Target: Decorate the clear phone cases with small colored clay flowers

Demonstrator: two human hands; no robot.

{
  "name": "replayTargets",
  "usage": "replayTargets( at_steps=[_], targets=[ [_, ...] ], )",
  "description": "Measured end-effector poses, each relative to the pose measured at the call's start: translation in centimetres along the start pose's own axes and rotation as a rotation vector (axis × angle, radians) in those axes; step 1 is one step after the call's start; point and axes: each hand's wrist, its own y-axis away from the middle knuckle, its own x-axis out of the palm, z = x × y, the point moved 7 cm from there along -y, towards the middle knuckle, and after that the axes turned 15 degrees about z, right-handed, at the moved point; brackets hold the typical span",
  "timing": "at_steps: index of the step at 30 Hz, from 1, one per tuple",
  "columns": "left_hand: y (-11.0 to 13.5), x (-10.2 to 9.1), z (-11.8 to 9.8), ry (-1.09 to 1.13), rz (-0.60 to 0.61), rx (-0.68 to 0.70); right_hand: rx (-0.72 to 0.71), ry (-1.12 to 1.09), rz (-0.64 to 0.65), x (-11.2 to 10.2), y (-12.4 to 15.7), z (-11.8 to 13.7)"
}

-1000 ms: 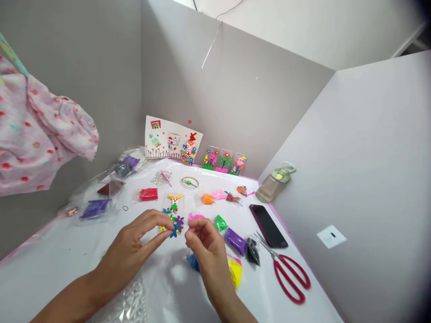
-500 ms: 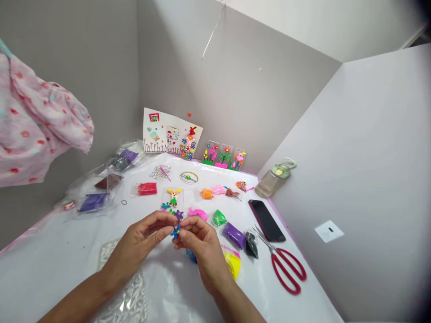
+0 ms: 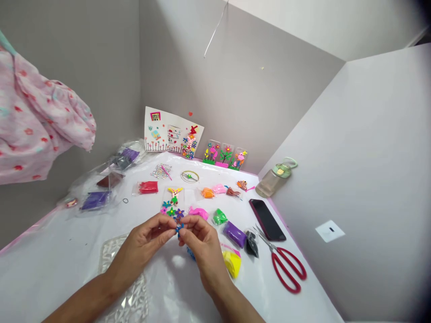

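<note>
My left hand point(image 3: 146, 242) and my right hand point(image 3: 200, 240) meet fingertip to fingertip above the white table point(image 3: 60, 251). Both pinch a small blue clay flower point(image 3: 178, 228) held between them. Just beyond it lies a clear phone case point(image 3: 173, 202) decorated with a clay rabbit and several small coloured flowers. Small bags of clay lie around my hands: pink point(image 3: 198, 211), green point(image 3: 219, 216), purple point(image 3: 235, 233), yellow point(image 3: 232, 262) and a blue one point(image 3: 191, 254) partly hidden under my right hand.
Red scissors point(image 3: 286, 267), a dark phone point(image 3: 267, 219) and a bottle point(image 3: 274, 179) lie at the right. A decorated card point(image 3: 171, 134) and three decorated cases point(image 3: 225, 156) lean on the back wall. More clay bags point(image 3: 96, 199) lie at the left; pink cloth point(image 3: 37, 121) hangs there.
My hands came together: a second ago my left hand alone held the blue flower and my right hand was apart. Now both pinch it, held slightly lower and nearer.
</note>
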Motion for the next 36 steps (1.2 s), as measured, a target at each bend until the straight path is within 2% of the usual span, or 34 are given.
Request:
replayTargets(
  at_steps=[6, 14, 19, 24, 30, 36],
  targets=[
    [-0.1, -0.1, 0.4, 0.056, -0.038, -0.012, 0.017, -0.012, -0.006, 0.0, 0.1, -0.2],
    [-0.5, -0.5, 0.8, 0.090, -0.017, -0.033, 0.103, -0.195, 0.014, 0.1, -0.4, -1.5],
    [-0.9, -0.6, 1.0, 0.073, 0.002, -0.057, 0.146, -0.210, 0.040, -0.1, -0.5, -1.4],
    [-0.2, -1.3, 1.0, -0.017, -0.127, -0.053, 0.116, -0.216, -0.016, -0.6, -0.6, -1.3],
    [0.2, -1.1, 0.8, -0.097, -0.124, -0.041, 0.047, -0.137, 0.003, -0.6, -0.6, -0.8],
    [0.3, -1.1, -0.5, -0.143, -0.176, 0.055, 0.025, -0.101, 0.017, -0.2, -0.5, -0.4]
  ],
)
